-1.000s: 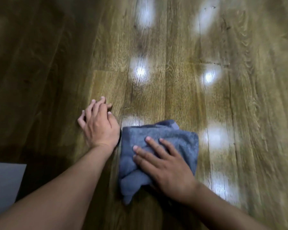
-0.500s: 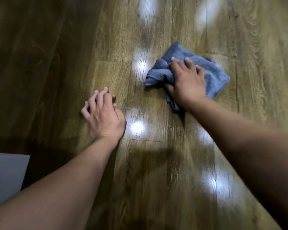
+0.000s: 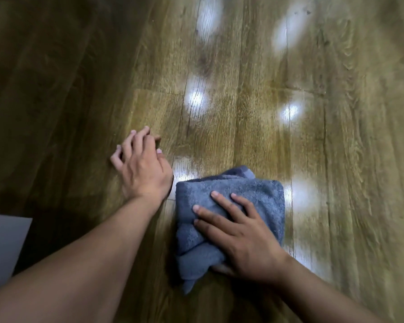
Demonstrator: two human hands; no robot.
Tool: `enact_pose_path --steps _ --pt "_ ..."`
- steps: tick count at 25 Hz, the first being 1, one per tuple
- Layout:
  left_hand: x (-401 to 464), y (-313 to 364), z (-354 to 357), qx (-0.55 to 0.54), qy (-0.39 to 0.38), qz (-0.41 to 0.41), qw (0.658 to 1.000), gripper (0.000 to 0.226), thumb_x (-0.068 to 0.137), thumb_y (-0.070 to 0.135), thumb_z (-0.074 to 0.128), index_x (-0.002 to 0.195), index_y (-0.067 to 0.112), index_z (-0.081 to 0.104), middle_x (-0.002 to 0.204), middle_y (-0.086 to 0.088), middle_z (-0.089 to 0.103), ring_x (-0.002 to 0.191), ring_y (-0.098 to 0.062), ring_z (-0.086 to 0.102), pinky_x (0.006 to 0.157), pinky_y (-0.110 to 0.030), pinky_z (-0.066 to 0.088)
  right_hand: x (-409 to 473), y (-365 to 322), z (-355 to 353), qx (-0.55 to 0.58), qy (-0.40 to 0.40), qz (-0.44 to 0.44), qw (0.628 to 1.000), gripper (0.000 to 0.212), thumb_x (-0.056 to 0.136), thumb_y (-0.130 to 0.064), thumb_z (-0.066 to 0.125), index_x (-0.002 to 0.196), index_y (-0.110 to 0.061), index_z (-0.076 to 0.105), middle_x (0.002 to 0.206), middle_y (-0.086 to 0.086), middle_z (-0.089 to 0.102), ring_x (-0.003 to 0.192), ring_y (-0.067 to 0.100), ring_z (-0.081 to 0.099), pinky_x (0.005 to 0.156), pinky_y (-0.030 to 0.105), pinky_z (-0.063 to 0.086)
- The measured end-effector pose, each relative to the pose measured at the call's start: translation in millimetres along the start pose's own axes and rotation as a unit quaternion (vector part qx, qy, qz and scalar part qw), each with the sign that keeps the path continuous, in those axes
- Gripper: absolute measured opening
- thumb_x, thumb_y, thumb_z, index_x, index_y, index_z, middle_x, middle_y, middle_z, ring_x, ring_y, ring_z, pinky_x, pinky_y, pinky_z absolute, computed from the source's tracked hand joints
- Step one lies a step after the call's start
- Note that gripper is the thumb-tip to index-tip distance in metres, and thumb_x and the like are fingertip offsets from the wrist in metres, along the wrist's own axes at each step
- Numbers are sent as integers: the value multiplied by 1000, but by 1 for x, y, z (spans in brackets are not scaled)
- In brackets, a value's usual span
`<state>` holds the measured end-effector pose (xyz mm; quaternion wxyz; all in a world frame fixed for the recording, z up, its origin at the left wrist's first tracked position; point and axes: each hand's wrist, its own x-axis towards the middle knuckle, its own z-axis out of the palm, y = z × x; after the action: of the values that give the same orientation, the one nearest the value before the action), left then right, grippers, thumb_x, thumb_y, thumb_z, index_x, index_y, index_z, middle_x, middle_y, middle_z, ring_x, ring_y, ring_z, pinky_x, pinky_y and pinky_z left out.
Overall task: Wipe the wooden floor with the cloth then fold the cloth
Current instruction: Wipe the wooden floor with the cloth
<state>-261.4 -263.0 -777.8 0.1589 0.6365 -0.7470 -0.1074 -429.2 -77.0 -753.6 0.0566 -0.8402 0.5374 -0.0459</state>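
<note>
Floor [image 3: 278, 141] of wood planks, glossy, with pale light patches. Far left, one grey flat thing [image 3: 2, 248] at the frame edge; cannot tell what it is. Left hand [image 3: 142, 169] rests on the boards just beside the cloth, fingers loosely bent, holding nothing. One blue cloth [image 3: 231, 190], bunched terry, lies on the floor near centre. Right hand [image 3: 240, 236] presses on top of it, fingers spread and straight, thumb tucked by the near edge. Likely soft, light and limp; should slide easily on this sheen and crumple under push. For folding, corners or a free edge look best. Count: two hands, one cloth.
</note>
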Motion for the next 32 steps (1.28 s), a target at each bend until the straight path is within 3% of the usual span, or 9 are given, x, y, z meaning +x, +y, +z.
enact_pose_path --steps 5,10,15,20,25,28,30,32 --pt "-1 3 -4 -10 -2 0 1000 33 86 25 53 117 24 65 145 4 55 140 -24 40 109 -48 25 28 2 -1 11 6 138 990 77 73 -62 61 139 -23 54 157 -1 39 147 38 28 109 63 28" --pt "27 -10 -10 -44 7 -4 999 30 77 26 43 101 26 60 121 -1 56 117 -30 43 98 -49 28 95 34 -16 5 8 292 956 75 77 -64 57 143 -29 50 157 -4 39 147 38 25 111 61 23" --pt "38 -11 1 51 3 43 998 37 80 28 46 117 28 52 135 2 47 133 -23 41 103 -54 27 137 59 -2 -10 50 353 934 74 80 -64 57 143 -27 48 157 -3 38 147 41 24 109 62 22" --pt "40 -8 -7 43 -24 27 998 44 78 30 45 120 27 58 143 2 49 142 -22 37 105 -54 27 165 82 -7 -13 23 363 931 74 83 -66 51 146 -29 41 160 -5 30 149 39 18 112 60 18" --pt "40 -6 -7 63 -56 46 995 49 78 28 49 124 23 61 146 -2 51 143 -24 38 105 -54 29 182 109 -9 -14 68 329 942 74 76 -70 45 139 -30 50 155 -7 40 145 37 27 110 59 22" --pt "35 1 -8 87 -80 12 993 45 85 20 54 130 17 58 152 -6 46 148 -25 30 112 -57 23 181 105 -11 -8 64 332 941 71 76 -70 47 136 -32 52 154 -8 41 145 35 28 111 56 22" --pt "23 30 -5 42 -93 -42 994 40 92 17 54 132 11 52 158 -10 38 152 -25 22 118 -57 13 179 104 -11 -7 63 334 940 65 79 -69 50 133 -32 52 155 -10 38 146 33 26 112 54 20" --pt "-1 65 1 -61 -92 -70 991 29 96 16 50 124 9 52 149 -14 44 146 -28 32 119 -54 11 164 101 -11 11 68 336 939 61 81 -66 54 130 -30 55 154 -9 41 147 32 26 113 52 19"
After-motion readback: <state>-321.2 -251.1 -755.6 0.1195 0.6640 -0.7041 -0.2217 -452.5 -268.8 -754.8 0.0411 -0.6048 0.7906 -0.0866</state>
